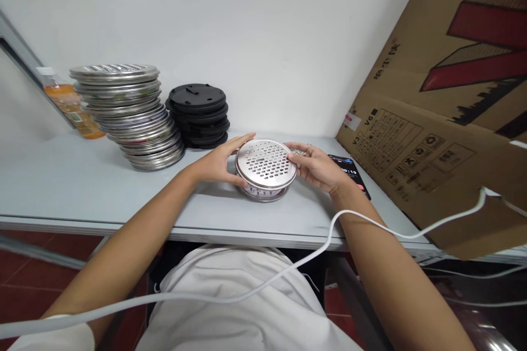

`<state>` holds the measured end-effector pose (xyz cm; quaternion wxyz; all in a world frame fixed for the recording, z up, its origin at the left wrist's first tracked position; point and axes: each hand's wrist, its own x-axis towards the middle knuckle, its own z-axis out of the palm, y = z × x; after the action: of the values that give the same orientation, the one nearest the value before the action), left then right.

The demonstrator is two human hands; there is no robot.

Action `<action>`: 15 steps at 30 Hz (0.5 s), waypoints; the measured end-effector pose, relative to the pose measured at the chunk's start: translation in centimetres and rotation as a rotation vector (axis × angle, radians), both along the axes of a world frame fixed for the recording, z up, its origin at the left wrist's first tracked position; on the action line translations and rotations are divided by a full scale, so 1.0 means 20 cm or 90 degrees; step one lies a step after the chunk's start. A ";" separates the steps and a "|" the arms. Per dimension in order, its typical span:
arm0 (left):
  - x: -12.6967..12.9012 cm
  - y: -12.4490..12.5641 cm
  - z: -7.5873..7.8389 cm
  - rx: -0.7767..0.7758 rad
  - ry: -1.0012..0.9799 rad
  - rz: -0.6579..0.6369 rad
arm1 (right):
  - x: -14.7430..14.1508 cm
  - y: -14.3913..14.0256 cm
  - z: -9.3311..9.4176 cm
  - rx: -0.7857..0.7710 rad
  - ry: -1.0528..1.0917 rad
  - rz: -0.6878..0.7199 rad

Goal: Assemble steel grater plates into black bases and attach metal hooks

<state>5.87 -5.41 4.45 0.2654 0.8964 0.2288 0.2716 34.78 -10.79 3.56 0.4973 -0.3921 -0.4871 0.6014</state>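
On the table in front of me is a round, shallow metal tin (263, 193) with a patterned side. Its silver lid (264, 162), perforated with rows of small slots, sits on top, slightly tilted; whether it is seated all the way I cannot tell. My left hand (222, 163) curves around the left side, fingers at the far edge and thumb at the near edge. At the right rim, my right hand (315, 167) pinches the lid between thumb and fingers. Small shiny metal pieces (300, 149) lie partly hidden behind the right hand.
A tall, leaning stack of round metal lids (135, 120) stands at left, beside a stack of black discs (198, 115). Behind is an orange drink bottle (72, 104). A phone (352, 171) and large cardboard box (411, 137) are at right. A white cable (263, 285) crosses before me.
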 end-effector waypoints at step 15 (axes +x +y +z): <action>-0.02 0.07 -0.04 -0.165 -0.098 -0.088 | 0.07 0.00 0.01 0.233 -0.159 0.165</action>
<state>5.52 -3.95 3.68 0.4136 0.8448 0.1789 0.2887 36.11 -10.87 3.81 0.4146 -0.3010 -0.6915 0.5093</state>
